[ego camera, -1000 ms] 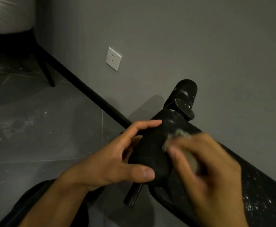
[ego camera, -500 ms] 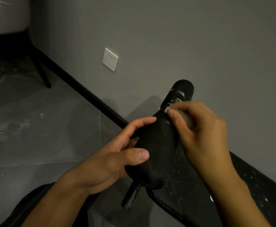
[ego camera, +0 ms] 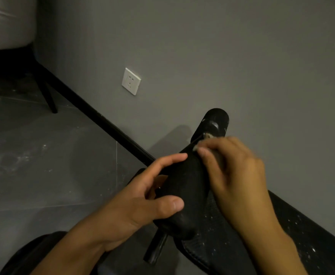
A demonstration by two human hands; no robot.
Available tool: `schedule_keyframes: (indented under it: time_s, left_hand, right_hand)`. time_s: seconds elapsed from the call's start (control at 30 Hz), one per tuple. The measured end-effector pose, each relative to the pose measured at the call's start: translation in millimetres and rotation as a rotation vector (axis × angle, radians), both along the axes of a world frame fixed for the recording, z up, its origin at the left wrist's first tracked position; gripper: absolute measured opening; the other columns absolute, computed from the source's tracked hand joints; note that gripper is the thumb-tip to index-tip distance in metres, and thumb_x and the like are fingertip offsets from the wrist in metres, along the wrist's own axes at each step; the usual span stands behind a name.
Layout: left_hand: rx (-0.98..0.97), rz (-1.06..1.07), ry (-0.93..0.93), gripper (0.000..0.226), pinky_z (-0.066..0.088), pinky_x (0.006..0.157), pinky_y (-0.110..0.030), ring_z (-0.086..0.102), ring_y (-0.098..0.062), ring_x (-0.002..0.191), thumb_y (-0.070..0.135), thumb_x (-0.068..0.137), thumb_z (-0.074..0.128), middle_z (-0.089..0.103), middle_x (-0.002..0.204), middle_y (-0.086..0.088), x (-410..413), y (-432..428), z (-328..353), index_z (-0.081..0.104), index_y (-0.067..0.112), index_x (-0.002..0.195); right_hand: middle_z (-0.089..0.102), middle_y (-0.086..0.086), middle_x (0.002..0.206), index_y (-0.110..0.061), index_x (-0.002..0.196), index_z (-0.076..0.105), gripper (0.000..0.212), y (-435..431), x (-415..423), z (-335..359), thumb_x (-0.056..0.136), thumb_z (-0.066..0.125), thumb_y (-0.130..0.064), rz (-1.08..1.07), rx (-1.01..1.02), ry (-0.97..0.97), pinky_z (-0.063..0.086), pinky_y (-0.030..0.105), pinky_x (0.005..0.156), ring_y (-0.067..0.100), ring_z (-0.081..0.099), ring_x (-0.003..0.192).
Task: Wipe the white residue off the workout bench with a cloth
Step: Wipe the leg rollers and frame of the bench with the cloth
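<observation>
Now the right hand (ego camera: 236, 175), fingers (ego camera: 203, 151) bunched round the cloth (ego camera: 208, 136), has slid up the roller pad (ego camera: 190, 185) to its far end (left hand (ego camera: 140, 201) grips it steady); the bench seat (ego camera: 293, 231) stays speckled white.

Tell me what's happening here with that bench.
A person is wiping down a black workout bench by hand. The left hand grips the near roller pad and steadies it. The right hand pinches a small cloth against the pad's far end, just below the far roller, which shows white smudges. White specks dot the bench seat, so that part is not yet clean.
</observation>
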State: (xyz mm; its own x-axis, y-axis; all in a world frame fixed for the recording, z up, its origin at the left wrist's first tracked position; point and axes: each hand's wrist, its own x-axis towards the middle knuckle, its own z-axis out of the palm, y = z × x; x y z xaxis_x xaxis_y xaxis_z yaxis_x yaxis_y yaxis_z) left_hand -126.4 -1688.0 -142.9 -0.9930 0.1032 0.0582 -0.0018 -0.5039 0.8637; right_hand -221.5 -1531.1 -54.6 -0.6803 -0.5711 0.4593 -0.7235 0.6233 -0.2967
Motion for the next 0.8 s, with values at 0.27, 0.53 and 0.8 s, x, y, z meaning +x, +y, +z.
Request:
schedule_keyframes:
  time_s: [0.27, 0.53, 0.8]
  left_hand:
    - [-0.185, 0.070, 0.043, 0.077, 0.055, 0.094, -0.035, 0.064, -0.023, 0.121, 0.042, 0.067, 0.082, 0.059, 0.133, -0.004, 2, -1, 4, 0.052, 0.052, 0.137]
    - [-0.135, 0.054, 0.015, 0.080, 0.056, 0.094, -0.039, 0.067, -0.025, 0.116, 0.039, 0.065, 0.083, 0.060, 0.132, -0.008, 2, 0, 1, 0.051, 0.050, 0.137]
    - [-0.121, 0.060, 0.016, 0.081, 0.054, 0.098, -0.043, 0.064, -0.026, 0.121, 0.037, 0.067, 0.084, 0.058, 0.136, -0.009, 3, 1, -1, 0.050, 0.048, 0.140]
  right_hand:
    - [0.063, -0.009, 0.098, -0.025, 0.109, 0.068, 0.021, 10, -12, -1, 0.096, 0.055, -0.035, -0.071, 0.031, 0.094, 0.053, 0.024, 0.075, 0.003, 0.059, 0.083]
    - [0.065, -0.011, 0.097, -0.028, 0.102, 0.068, 0.008, 21, 2, -6, 0.098, 0.062, -0.027, 0.060, -0.054, -0.024, 0.047, 0.014, 0.077, 0.005, 0.063, 0.090]
    - [0.068, -0.008, 0.097, -0.021, 0.100, 0.071, 0.010, 22, 28, -14, 0.097, 0.061, -0.023, 0.138, -0.229, -0.097, 0.049, 0.019, 0.077, 0.012, 0.067, 0.093]
